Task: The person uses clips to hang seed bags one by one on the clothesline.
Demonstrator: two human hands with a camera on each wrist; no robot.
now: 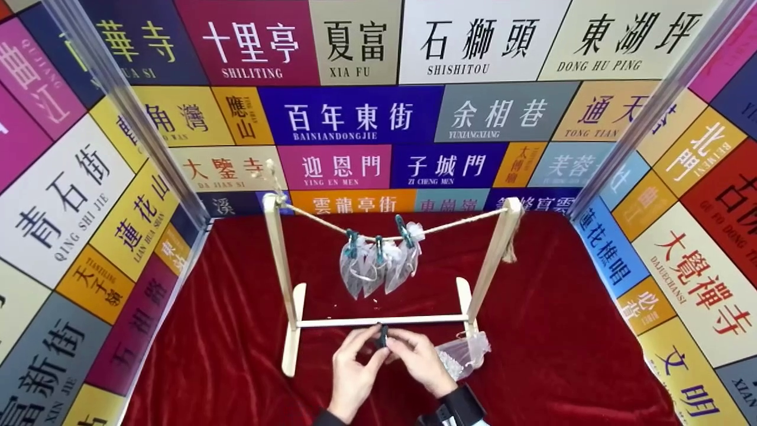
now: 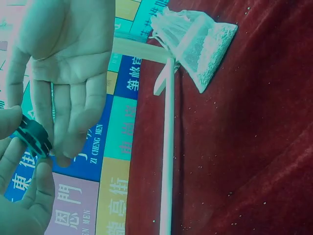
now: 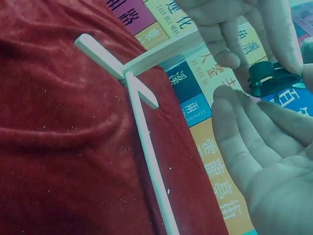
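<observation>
A dark green clothespin (image 1: 383, 336) is between the fingertips of my two hands, in front of the wooden stand's low crossbar. My left hand (image 1: 353, 368) and right hand (image 1: 421, 360) meet at it and both pinch it by the fingertips. In the left wrist view the clothespin (image 2: 35, 134) shows at the left edge, with the other hand's palm (image 2: 68, 58) above. The right wrist view shows the clothespin (image 3: 274, 78) near straight fingers (image 3: 244, 122). A mesh bag (image 1: 464, 356) of white grains lies just right of my right hand.
On the rope (image 1: 313, 214) of the wooden stand (image 1: 281, 260), small mesh bags (image 1: 353, 275) hang from green clothespins (image 1: 379, 249). Red velvet cloth (image 1: 562, 331) covers the table, with white grains scattered on it. Sign-covered walls (image 1: 355, 112) enclose the back and sides.
</observation>
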